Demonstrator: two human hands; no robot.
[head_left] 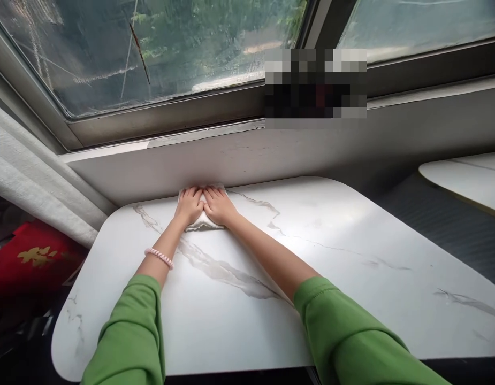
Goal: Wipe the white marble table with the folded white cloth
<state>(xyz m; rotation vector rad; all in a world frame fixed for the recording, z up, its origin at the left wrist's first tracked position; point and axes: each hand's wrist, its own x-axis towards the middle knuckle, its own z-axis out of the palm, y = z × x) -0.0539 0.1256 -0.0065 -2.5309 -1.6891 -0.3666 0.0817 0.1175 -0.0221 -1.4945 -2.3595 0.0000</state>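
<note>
A folded white cloth (205, 222) lies on the white marble-patterned table (239, 331), close to its far edge by the wall. My left hand (189, 206) rests flat on the left part of the cloth, fingers stretched toward the wall. Beside it, my right hand (219, 206) presses flat on the right part, its fingers also extended. The two thumbs come close together over the middle of the cloth. Both palms hide much of the cloth; its front edge and a strip behind the fingertips show.
A low wall (231, 160) and a window frame (167, 115) run behind the table. At the left hang a pale curtain (42, 176) and, below it, a red item with gold markings (38, 255). Another white tabletop (467, 174) stands at the right.
</note>
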